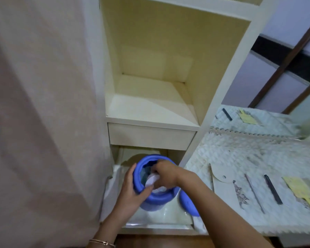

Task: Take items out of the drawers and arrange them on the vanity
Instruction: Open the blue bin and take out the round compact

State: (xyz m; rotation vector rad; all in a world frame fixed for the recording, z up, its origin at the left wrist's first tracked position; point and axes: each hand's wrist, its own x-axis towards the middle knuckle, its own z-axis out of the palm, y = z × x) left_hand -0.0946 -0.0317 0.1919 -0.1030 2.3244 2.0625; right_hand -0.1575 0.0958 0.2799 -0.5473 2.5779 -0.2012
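A blue plastic container stands in the pulled-out lower drawer, tilted toward me with its mouth open. My left hand grips its left side and rim. My right hand reaches into the mouth and pinches a white item inside. The blue lid lies in the drawer right of the container, partly under my right forearm. On the vanity top to the right lie a cream envelope, a thin metal stick, a black stick and a yellow card.
Above the open drawer is a shut drawer and an open cream shelf niche. A beige curtain hangs at the left. A mirror behind the vanity reflects the items.
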